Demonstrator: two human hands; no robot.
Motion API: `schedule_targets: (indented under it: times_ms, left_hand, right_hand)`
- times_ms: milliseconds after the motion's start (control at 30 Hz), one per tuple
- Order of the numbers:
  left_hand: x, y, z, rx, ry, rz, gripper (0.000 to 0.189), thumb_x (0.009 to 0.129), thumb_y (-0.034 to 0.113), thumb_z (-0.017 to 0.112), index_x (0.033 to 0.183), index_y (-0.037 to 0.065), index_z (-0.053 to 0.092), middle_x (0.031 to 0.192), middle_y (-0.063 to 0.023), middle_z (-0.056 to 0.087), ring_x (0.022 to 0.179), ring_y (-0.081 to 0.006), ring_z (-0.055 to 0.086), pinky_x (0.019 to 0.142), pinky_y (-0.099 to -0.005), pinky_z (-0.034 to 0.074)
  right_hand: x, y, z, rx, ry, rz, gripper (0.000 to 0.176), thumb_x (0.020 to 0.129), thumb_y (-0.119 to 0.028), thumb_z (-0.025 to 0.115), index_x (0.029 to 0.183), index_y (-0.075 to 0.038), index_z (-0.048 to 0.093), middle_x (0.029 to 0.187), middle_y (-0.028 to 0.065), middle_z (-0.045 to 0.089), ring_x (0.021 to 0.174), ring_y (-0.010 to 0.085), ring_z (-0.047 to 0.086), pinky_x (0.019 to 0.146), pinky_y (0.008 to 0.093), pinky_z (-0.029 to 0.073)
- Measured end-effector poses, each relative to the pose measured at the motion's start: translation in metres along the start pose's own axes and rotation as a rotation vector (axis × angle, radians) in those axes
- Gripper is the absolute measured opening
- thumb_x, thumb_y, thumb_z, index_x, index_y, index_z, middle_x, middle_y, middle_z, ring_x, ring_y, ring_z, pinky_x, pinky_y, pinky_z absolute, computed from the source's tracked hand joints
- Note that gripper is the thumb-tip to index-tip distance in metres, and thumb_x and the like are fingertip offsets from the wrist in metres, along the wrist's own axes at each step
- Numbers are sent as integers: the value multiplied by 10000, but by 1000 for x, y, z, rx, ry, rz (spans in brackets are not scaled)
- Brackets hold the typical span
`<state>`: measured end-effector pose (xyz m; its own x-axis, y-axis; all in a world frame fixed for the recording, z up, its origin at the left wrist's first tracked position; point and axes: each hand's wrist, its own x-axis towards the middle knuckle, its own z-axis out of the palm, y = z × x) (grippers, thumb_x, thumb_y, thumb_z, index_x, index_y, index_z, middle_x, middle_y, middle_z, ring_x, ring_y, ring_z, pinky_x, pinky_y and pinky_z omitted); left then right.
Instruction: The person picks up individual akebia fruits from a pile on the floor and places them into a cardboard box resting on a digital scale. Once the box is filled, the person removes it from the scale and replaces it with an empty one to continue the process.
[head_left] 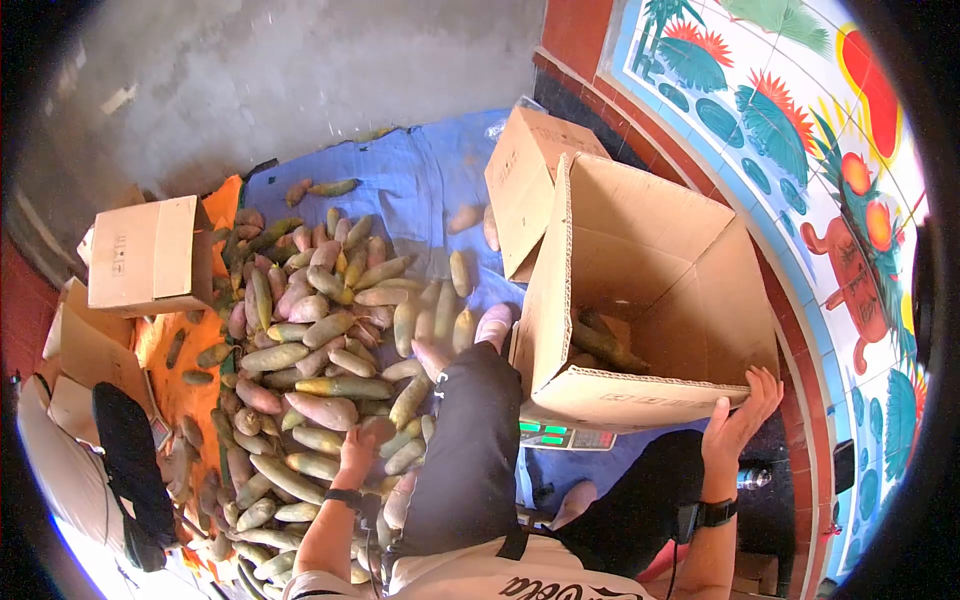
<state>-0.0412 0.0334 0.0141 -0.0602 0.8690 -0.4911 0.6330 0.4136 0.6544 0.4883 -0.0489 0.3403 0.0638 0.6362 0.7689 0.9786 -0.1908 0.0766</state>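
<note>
My left hand [358, 455] is low over the heap of green and pinkish root vegetables [330, 385]. Its fingertips blur into the reddish shapes beneath, so I cannot make out whether it holds one. With fingers outside and thumb at the rim, my right hand [745, 402] grips the near right corner of a large open cardboard box [650, 395]. Several green vegetables [605, 340] lie at the bottom of this box. Under its near side shows a scale with a lit green display [545, 435].
Behind the large box stands a smaller carton [530, 185]. Another carton [150, 255] is at the left, by an orange sheet [225, 205]. A blue sheet [400, 180] lies under the heap. Part of another person [75, 460] shows at the lower left.
</note>
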Motion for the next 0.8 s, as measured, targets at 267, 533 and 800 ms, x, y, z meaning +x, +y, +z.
schedule_targets:
  times_ms: [267, 533, 800]
  left_hand:
    - [-76, 236, -54, -650, 214, 513, 451, 882, 130, 512, 1290, 15, 358, 1148, -122, 507, 1004, -172, 511, 830, -293, 452]
    - [-137, 352, -56, -857, 51, 962, 527, 891, 147, 509, 1344, 10, 277, 1281, -124, 410, 1159, -190, 401, 981, -322, 314]
    - [-163, 407, -29, -206, 215, 1334, 550, 763, 77, 624, 1259, 24, 393, 1210, -198, 466, 1115, -355, 459, 948, -402, 378]
  right_hand:
    - [0, -3, -4, 61, -3, 14, 395, 778, -160, 506, 1131, -11, 409, 1139, 173, 436, 1136, 335, 377, 1045, 530, 160]
    - [-2, -4, -6, 87, 1, 30, 404, 769, -182, 529, 1119, -10, 423, 1112, 177, 445, 1120, 335, 387, 1040, 534, 168]
    - [-4, -2, -5, 91, 13, 28, 413, 769, -206, 537, 1111, -4, 425, 1104, 172, 449, 1111, 336, 390, 1038, 539, 170]
